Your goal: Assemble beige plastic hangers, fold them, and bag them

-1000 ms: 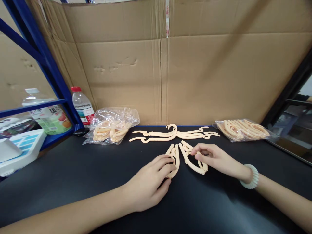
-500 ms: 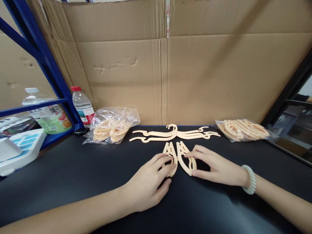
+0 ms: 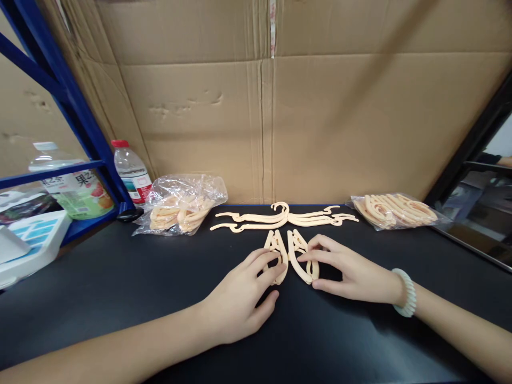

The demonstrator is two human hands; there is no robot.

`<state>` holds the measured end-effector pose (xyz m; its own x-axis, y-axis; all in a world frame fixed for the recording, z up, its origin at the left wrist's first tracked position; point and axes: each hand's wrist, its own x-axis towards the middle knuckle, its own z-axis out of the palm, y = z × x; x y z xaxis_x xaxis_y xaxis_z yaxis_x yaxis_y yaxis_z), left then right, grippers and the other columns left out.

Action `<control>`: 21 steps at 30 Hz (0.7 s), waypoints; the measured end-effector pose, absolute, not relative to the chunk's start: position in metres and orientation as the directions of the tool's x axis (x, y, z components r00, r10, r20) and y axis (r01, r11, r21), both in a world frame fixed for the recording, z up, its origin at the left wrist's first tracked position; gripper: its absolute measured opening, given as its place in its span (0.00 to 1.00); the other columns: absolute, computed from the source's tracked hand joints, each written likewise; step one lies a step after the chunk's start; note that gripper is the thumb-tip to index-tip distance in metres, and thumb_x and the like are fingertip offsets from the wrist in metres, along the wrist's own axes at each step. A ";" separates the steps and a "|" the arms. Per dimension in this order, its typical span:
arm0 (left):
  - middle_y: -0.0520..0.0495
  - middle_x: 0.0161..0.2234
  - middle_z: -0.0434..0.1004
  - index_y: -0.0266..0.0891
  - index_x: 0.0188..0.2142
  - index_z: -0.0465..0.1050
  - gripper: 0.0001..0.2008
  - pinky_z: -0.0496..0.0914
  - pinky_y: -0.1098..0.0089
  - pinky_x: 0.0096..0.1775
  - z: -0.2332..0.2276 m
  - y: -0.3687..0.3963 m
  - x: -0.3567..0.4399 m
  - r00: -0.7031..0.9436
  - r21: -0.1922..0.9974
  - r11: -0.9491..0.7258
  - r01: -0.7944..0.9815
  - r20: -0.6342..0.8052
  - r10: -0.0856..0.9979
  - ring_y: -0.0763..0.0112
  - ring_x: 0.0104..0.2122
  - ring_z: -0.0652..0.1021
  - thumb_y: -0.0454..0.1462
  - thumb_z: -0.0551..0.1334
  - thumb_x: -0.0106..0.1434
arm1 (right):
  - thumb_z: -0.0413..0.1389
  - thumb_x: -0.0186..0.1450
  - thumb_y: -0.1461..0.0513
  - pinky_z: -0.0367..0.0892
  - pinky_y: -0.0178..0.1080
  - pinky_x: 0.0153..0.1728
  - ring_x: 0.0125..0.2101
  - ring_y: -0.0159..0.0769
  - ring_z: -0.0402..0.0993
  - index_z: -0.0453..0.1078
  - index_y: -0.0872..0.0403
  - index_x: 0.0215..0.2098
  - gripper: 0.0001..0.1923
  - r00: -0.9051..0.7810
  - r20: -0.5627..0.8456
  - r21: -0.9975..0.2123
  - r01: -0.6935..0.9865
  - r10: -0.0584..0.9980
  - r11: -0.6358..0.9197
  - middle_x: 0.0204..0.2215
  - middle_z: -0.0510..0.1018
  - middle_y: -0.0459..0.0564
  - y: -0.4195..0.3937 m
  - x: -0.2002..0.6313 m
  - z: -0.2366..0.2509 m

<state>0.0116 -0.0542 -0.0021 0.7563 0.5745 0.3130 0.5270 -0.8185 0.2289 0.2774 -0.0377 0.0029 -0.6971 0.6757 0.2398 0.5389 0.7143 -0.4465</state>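
Observation:
A cream folding clothes hanger (image 3: 294, 260) lies on the black table in front of me, both its arms folded into narrow loops side by side. My left hand (image 3: 244, 296) bends its fingers over the left loop, the thumb lying lower and apart from it. On the other side, my right hand (image 3: 348, 269) holds the right loop, its thumb at the bottom end and its fingers over the upper part. Just behind, unfolded cream hangers (image 3: 262, 218) lie stacked with their arms spread and hooks pointing back. Fingers partly cover both loops.
Clear plastic bags of folded hangers lie at the back left (image 3: 182, 213) and back right (image 3: 396, 210). A red-capped water bottle (image 3: 131, 173) stands beside the blue rack (image 3: 76, 117). A cardboard wall (image 3: 208, 122) closes off the back of the black table (image 3: 140, 288).
The whole view has shifted slightly. My hands and the folded hanger keep nearly the same positions relative to each other.

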 end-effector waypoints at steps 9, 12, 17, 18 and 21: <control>0.39 0.57 0.64 0.40 0.59 0.61 0.23 0.63 0.52 0.58 -0.003 -0.053 0.011 0.760 0.236 -0.825 0.513 0.323 0.564 0.55 0.60 0.62 0.31 0.54 0.63 | 0.56 0.64 0.58 0.64 0.43 0.50 0.47 0.39 0.66 0.68 0.50 0.53 0.19 -0.700 0.264 -0.435 0.528 0.664 0.730 0.45 0.67 0.53 -0.038 0.277 0.002; 0.39 0.57 0.64 0.40 0.59 0.61 0.23 0.63 0.52 0.58 -0.004 -0.053 0.011 0.756 0.243 -0.823 0.513 0.326 0.567 0.55 0.60 0.61 0.31 0.55 0.63 | 0.55 0.65 0.58 0.64 0.43 0.50 0.47 0.39 0.66 0.68 0.50 0.52 0.18 -0.705 0.267 -0.447 0.513 0.657 0.733 0.45 0.68 0.53 -0.038 0.276 0.001; 0.39 0.57 0.65 0.41 0.58 0.61 0.23 0.63 0.51 0.58 -0.005 -0.053 0.011 0.751 0.260 -0.825 0.502 0.343 0.565 0.55 0.60 0.61 0.31 0.55 0.63 | 0.54 0.66 0.57 0.65 0.43 0.50 0.47 0.39 0.66 0.68 0.50 0.51 0.17 -0.702 0.268 -0.457 0.511 0.660 0.728 0.45 0.69 0.53 -0.037 0.276 0.000; 0.39 0.57 0.65 0.41 0.58 0.61 0.23 0.63 0.51 0.58 -0.006 -0.052 0.011 0.746 0.265 -0.824 0.501 0.350 0.566 0.55 0.60 0.61 0.31 0.55 0.63 | 0.54 0.65 0.56 0.65 0.44 0.50 0.47 0.40 0.66 0.69 0.50 0.51 0.17 -0.702 0.270 -0.458 0.508 0.659 0.729 0.45 0.69 0.53 -0.037 0.276 -0.001; 0.40 0.58 0.65 0.41 0.58 0.60 0.24 0.64 0.52 0.58 -0.006 -0.052 0.012 0.740 0.276 -0.822 0.498 0.359 0.569 0.55 0.60 0.62 0.31 0.56 0.62 | 0.55 0.65 0.56 0.65 0.44 0.50 0.47 0.40 0.66 0.69 0.50 0.51 0.16 -0.704 0.274 -0.463 0.501 0.655 0.732 0.45 0.69 0.53 -0.037 0.276 -0.001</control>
